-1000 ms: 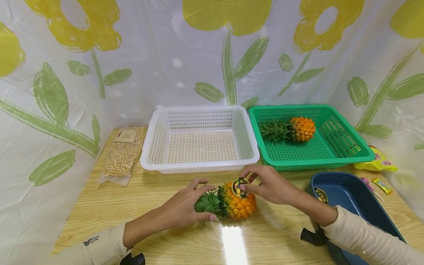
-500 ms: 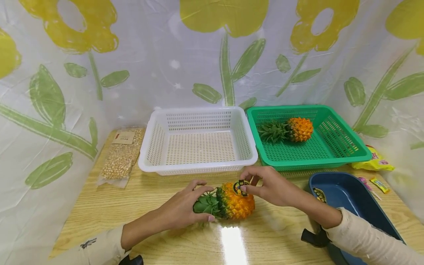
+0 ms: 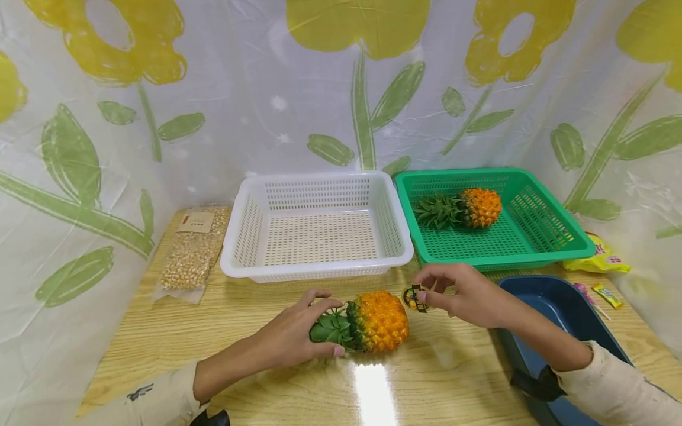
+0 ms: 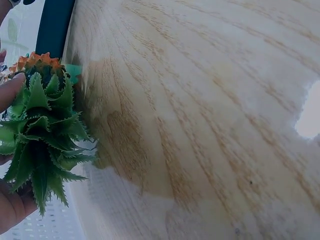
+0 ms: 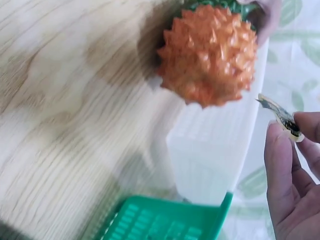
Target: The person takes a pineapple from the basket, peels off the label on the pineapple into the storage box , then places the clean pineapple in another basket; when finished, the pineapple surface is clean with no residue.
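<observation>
A small orange pineapple lies on its side on the wooden table, its green crown pointing left. My left hand grips it around the crown, thumb on the near side and fingers on the far side. In the left wrist view the spiky leaves fill the space between thumb and fingers. Just right of the fruit, my right hand pinches a round black-and-gold sticker between thumb and fingertips. The sticker is apart from the fruit; seen from the right wrist, the sticker shows nearly edge-on and bent.
Behind the hands stand a white basket and a green basket with another pineapple inside. A blue tray lies under my right forearm. A bag of corn kernels is at left; candy and a yellow packet are at right.
The sticker has come off the pineapple's skin, and my right hand has moved right with it. My left hand keeps its grip on the crown.
</observation>
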Action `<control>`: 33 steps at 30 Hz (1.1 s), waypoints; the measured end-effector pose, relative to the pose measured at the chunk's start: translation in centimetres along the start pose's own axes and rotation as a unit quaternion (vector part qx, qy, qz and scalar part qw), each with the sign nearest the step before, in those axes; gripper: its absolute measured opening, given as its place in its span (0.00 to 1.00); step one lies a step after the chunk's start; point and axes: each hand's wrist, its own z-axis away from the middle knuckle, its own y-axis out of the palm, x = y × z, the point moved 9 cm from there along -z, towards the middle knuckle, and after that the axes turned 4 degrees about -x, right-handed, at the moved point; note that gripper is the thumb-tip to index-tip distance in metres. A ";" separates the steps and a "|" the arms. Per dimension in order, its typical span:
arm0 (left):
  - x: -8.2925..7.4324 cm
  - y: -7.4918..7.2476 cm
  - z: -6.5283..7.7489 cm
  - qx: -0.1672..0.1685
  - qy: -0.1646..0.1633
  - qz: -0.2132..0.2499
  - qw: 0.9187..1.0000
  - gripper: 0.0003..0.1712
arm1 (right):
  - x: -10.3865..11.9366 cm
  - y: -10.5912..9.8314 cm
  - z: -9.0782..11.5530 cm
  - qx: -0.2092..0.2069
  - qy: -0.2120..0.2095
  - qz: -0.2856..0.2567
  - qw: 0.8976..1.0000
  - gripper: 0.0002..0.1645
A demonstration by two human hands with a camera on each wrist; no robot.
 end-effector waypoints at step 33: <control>0.1 -0.1 0.0 0.003 -0.002 0.005 1.000 0.44 | -10.3 -7.6 6.8 0.008 0.068 -0.042 0.997 0.17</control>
